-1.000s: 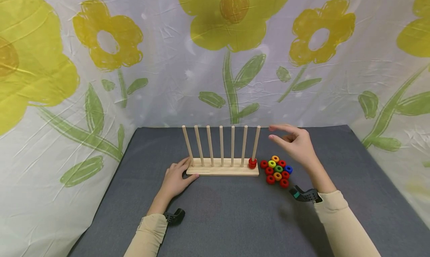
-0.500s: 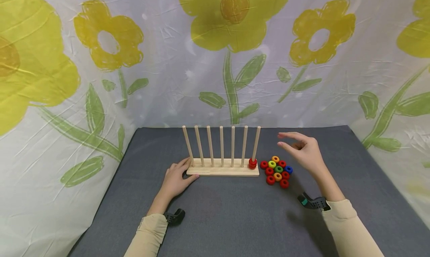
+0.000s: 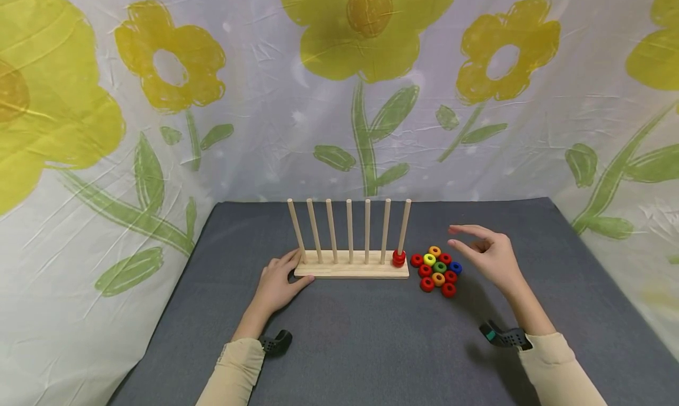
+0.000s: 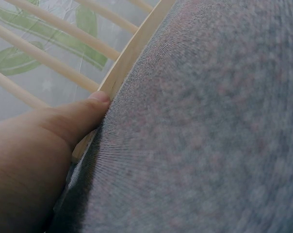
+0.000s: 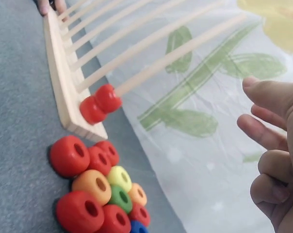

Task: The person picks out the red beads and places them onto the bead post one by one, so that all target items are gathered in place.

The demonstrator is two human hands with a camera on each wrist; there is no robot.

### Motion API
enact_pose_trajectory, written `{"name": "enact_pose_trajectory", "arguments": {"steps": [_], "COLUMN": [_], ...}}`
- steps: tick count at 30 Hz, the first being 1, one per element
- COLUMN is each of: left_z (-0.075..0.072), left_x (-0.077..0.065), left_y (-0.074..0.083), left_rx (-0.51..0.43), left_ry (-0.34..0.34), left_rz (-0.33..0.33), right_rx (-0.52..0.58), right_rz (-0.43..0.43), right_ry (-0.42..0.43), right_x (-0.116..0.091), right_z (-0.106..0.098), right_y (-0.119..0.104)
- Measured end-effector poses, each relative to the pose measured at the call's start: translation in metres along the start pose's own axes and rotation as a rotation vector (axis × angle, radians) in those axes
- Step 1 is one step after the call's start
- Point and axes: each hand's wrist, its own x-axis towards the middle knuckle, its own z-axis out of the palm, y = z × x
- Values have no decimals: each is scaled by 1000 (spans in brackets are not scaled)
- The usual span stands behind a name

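A wooden peg stand (image 3: 350,271) with a row of several upright pegs sits mid-table. My left hand (image 3: 277,283) grips its left end, thumb (image 4: 86,116) against the front edge and fingers at the end and behind. Two red beads (image 3: 398,258) are stacked at the bottom of the rightmost peg; the other pegs carry none. Right of the stand, several loose beads lie in a cluster, among them a red bead (image 5: 68,156), a green bead (image 3: 439,267) and a blue bead (image 3: 458,267). Beyond this cluster my right hand (image 3: 490,254) hovers, holding nothing, thumb and index finger apart.
A dark grey cloth (image 3: 339,341) covers the table. Behind and at the sides hangs a pale curtain (image 3: 254,99) printed with yellow flowers. A dark wrist camera (image 3: 506,337) is strapped to the right wrist, another camera (image 3: 277,342) to the left.
My right hand has moved right and down, away from the rightmost peg to beyond the bead cluster. The left hand, stand and beads have stayed put.
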Motion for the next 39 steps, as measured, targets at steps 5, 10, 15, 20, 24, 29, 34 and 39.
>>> {"name": "enact_pose_trajectory", "arguments": {"steps": [5, 10, 15, 20, 24, 29, 34, 39], "left_z": [1, 0, 0, 1, 1, 0, -1, 0], "left_x": [0, 0, 0, 1, 1, 0, 0, 0], "left_y": [-1, -1, -2, -3, -3, -2, -1, 0], "left_rx": [0, -4, -4, 7, 11, 10, 4, 2], "left_ry": [3, -7, -12, -5, -4, -8, -6, -2], "left_rz": [3, -1, -3, -2, 0, -1, 0, 6], "right_rx": [-5, -21, -38, -13, 14, -2, 1, 24], "right_rz": [19, 25, 35, 43, 53, 120, 133, 130], "right_ry": [-3, -3, 0, -4, -2, -3, 7, 11], "right_x": [-8, -19, -29, -38, -44, -52, -55, -58], "right_z": [-1, -1, 2, 3, 5, 9, 10, 9], "right_y": [4, 8, 31, 52, 54, 52, 35, 25]}}
